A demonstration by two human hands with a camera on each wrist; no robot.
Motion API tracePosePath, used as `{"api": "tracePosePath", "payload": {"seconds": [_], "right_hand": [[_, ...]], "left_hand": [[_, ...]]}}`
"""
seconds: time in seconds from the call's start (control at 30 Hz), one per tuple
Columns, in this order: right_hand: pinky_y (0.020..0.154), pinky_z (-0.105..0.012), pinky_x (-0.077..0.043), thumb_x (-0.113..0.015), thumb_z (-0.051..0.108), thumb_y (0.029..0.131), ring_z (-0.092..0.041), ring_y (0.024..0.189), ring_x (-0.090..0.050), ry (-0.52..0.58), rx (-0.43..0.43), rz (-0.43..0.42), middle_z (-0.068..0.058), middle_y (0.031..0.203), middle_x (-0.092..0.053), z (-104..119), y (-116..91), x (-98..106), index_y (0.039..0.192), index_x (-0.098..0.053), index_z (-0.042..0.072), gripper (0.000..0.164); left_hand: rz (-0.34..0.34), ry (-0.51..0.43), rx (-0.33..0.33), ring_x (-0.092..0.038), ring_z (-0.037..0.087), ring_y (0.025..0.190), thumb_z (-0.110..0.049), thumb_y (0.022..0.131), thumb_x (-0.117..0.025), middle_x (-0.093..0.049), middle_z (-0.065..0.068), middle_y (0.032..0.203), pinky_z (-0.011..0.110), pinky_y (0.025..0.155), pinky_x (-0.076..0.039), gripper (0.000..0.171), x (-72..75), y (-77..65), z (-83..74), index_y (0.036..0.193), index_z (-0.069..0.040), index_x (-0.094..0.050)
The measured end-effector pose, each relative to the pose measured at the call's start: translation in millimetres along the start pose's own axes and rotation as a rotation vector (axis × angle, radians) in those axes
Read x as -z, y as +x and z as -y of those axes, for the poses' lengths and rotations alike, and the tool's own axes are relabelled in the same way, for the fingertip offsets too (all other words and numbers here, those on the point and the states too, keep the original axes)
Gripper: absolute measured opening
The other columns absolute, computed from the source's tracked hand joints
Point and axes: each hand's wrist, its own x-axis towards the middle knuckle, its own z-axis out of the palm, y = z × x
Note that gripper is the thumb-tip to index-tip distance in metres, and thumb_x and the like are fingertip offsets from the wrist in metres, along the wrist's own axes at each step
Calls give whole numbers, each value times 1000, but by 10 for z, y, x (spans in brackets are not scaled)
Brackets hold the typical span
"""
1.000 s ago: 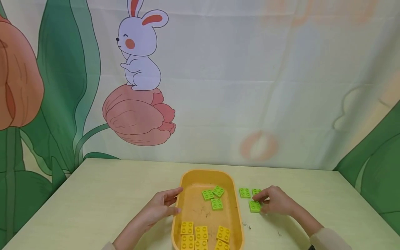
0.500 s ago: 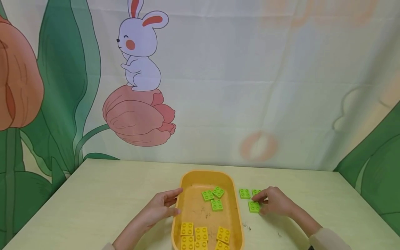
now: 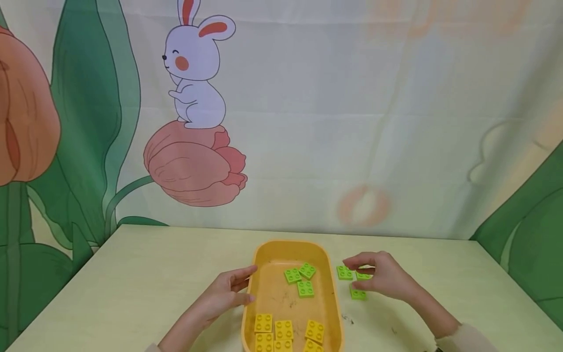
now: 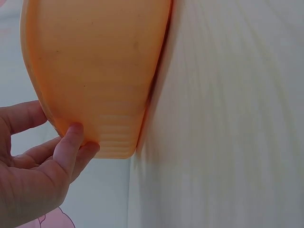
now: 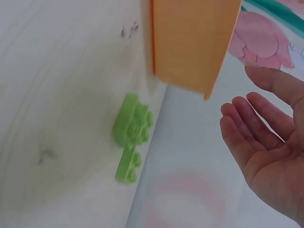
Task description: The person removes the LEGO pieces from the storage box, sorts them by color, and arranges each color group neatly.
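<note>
My left hand (image 3: 226, 291) holds the left side of the yellow-orange tray (image 3: 335, 298), thumb at the rim and other fingers against the outer wall in the left wrist view. Over three green toy bricks on the table, right of the tray, is my right hand (image 3: 382, 276). Its fingers are apart with nothing between them. One green brick (image 3: 344, 272) shows almost whole; the front brick (image 3: 358, 294) and the back right brick (image 3: 363, 275) are partly covered by the hand. Three green bricks (image 3: 305, 289) lie inside the tray. Several yellow bricks (image 3: 263, 322) sit at its near end.
A pale wooden table (image 3: 167, 269) stretches to both sides of the tray. Behind it hangs a printed curtain (image 3: 299, 122) with a rabbit and flowers. Small dark marks (image 3: 347, 319) lie on the table right of the tray.
My right hand has let go of the front green brick, risen and shifted slightly left, its fingers spreading. That brick stays on the table. The left hand and tray keep their place.
</note>
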Motion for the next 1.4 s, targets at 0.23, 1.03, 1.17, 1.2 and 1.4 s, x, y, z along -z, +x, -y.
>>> {"api": "tracePosePath", "payload": {"seconds": [0.23, 1.03, 1.17, 1.2, 1.4], "right_hand": [[83, -32, -51, -74, 8, 74, -35, 100, -58, 30, 16, 40, -19, 108, -62, 216, 127, -166, 112, -60, -6, 43], [74, -37, -53, -72, -2, 67, -28, 89, -62, -261, 78, 200, -18, 102, -66, 344, 588, -684, 106, -64, -9, 41], [47, -20, -32, -65, -8, 61, -9, 51, -38, -391, 77, 203, 4, 56, -45, 367, 641, -757, 72, -61, -4, 13], [47, -20, -23, -63, -9, 60, -8, 49, -27, -418, 69, 204, 6, 54, -32, 372, 649, -777, 66, -56, -1, 13], [47, -21, -18, -64, -13, 63, -9, 51, -18, -534, -21, 183, 6, 56, -24, 395, 671, -884, 66, -60, 4, 18]], "left_hand": [[-1, -2, -7, -30, 43, 128, 5, 81, -62, -29, 26, 142, 41, 92, -44, 64, 13, 11, 12, 137, 7, -32], [-10, 4, -29, -36, 41, 125, 6, 80, -62, -30, 24, 142, 38, 89, -47, 64, 4, 2, 10, 137, 7, -33], [-8, -2, -35, -36, 41, 125, 7, 80, -62, -30, 25, 142, 38, 89, -47, 64, 3, -5, 5, 137, 7, -32], [-8, -3, -36, -36, 41, 125, 7, 80, -62, -30, 25, 142, 38, 89, -47, 64, 3, -5, 5, 137, 7, -32], [-11, 2, -25, -35, 41, 126, 7, 80, -62, -29, 24, 143, 38, 89, -47, 64, 10, 1, 9, 137, 6, -33]]}}
